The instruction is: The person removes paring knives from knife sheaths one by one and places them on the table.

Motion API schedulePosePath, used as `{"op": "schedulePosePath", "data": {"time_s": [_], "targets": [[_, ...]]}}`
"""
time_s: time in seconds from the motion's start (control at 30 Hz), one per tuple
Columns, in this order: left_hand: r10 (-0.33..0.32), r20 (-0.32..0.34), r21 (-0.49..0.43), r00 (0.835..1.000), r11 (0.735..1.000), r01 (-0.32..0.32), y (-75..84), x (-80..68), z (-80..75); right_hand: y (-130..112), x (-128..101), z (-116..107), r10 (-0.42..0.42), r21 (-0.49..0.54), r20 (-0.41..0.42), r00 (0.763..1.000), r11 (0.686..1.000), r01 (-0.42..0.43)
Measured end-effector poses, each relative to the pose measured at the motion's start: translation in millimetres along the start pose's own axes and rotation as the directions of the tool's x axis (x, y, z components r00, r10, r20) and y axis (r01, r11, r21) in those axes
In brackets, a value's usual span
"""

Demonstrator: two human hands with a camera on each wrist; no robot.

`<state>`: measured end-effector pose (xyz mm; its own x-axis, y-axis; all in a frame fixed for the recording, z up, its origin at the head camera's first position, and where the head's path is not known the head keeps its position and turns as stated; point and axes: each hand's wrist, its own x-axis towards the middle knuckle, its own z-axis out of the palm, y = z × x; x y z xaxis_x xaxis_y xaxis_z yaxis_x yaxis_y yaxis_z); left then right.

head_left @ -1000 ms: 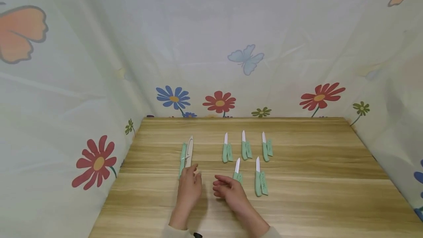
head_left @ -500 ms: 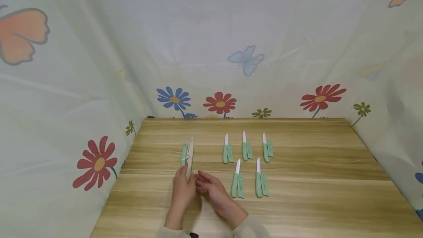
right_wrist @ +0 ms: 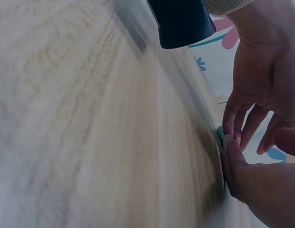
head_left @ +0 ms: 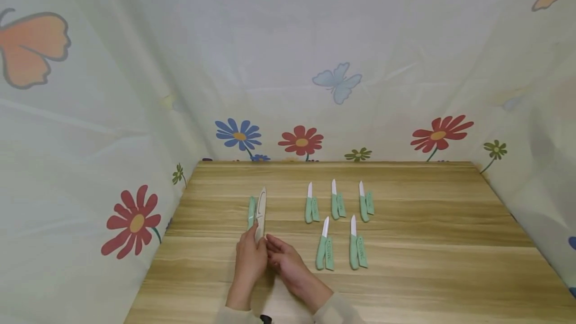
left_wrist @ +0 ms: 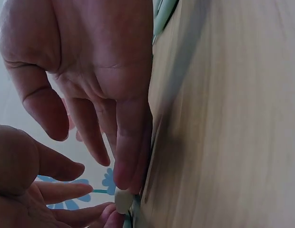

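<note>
A long pale knife-shaped piece with a slot in it (head_left: 261, 206), like a blade or sheath, lies on the table at left of centre. Along its left side runs a narrow green piece (head_left: 251, 210), its lower part hidden. My left hand (head_left: 251, 254) covers the near ends of both, fingers fairly straight and touching. My right hand (head_left: 289, 265) lies beside the pale piece, fingertips at its right edge. The left wrist view shows a pale end (left_wrist: 122, 201) between the fingertips of both hands. In the right wrist view, my right hand (right_wrist: 259, 178) faces the left hand (right_wrist: 266, 71).
Several small white-bladed knives with green handles (head_left: 321, 254) lie in two rows to the right, each with a green sheath (head_left: 362, 252) beside it. The wooden table (head_left: 427, 284) meets a flower-printed cloth (head_left: 373, 89) at the back and sides.
My right hand has moved left from near the small knives to the pale piece. The left hand has drawn slightly back towards me over the piece's near end. In the last half second both barely moved.
</note>
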<state>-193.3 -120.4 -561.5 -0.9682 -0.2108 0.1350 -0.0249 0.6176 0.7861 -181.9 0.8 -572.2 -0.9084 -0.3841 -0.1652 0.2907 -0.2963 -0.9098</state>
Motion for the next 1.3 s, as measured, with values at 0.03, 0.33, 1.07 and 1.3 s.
{"op": "schedulePosePath", "data": {"time_s": [0.03,0.33,1.07,1.3], "targets": [[0.001,-0.004,-0.002,1.000,1.000,-0.001,0.4,0.4,-0.2,0.1,-0.2,-0.6,-0.002,-0.003,-0.001,1.000,1.000,0.002],[-0.045,0.014,-0.039,0.999,0.998,0.046,0.4,4.6,-2.9,-3.3,-6.0,-5.9,-0.017,-0.017,-0.027,0.999,1.000,0.017],[-0.080,0.162,-0.264,0.984,0.957,0.121,0.2,5.4,-1.6,-15.6,-23.9,-23.6,-0.070,-0.074,-0.049,0.996,0.995,0.066],[-0.030,0.267,-0.454,0.963,0.878,0.153,9.0,-3.0,3.4,-26.0,-26.1,-35.5,-0.100,-0.204,-0.159,0.982,0.977,0.066]]}}
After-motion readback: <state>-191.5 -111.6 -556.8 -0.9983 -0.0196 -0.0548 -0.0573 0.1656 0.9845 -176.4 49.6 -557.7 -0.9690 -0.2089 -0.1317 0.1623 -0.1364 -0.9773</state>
